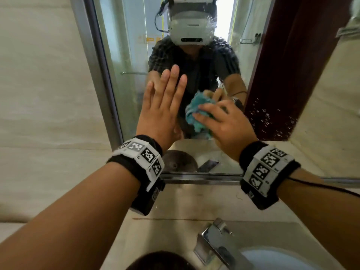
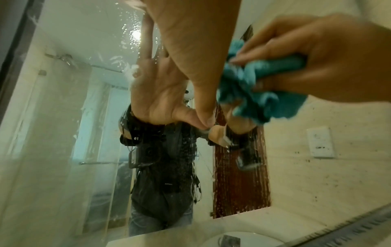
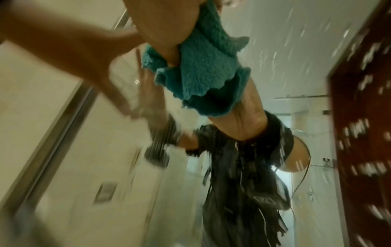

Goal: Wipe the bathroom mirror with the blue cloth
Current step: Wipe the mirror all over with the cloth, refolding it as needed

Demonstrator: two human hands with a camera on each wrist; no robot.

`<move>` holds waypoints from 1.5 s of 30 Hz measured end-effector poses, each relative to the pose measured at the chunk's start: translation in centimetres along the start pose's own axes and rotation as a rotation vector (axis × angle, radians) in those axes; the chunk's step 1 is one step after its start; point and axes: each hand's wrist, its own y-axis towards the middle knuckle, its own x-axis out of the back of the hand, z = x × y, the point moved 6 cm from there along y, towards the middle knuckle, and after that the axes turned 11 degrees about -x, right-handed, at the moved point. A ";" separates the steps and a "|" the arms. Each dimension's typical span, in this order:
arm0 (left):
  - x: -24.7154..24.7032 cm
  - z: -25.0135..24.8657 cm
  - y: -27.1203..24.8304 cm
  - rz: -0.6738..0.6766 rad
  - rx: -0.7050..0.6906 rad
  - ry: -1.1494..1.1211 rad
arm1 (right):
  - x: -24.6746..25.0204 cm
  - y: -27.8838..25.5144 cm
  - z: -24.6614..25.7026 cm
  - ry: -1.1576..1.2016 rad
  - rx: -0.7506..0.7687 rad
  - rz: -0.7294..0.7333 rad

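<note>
Bathroom mirror (image 1: 124, 55) w/ metal frame edge at left & bottom, droplets on glass. Left hand (image 1: 161, 106) flat, fingers straight, on glass. Right hand (image 1: 224, 121) bunches blue cloth (image 1: 196, 112) vs lower-centre glass; free glass above, right. Worktop (image 1: 194, 203) below.

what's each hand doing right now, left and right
Left hand: open, fingers straight, flat against the mirror, holding nothing.
Right hand: fingers curled on the bunched blue cloth, pressing it to the glass.
</note>
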 end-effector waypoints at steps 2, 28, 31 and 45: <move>-0.1 -0.1 -0.6 -0.023 -0.014 -0.014 | 2.2 2.3 -2.0 0.022 -0.188 -0.087; -6.7 -6.9 -4.3 0.075 -0.060 0.146 | -6.9 -12.8 -0.4 -0.106 0.127 0.239; -6.6 -6.9 -4.3 0.088 -0.055 0.122 | -6.2 -12.3 -0.4 -0.080 0.158 0.314; -7.2 -6.2 -4.4 0.078 -0.087 0.121 | -7.9 -14.0 0.7 -0.031 0.142 0.279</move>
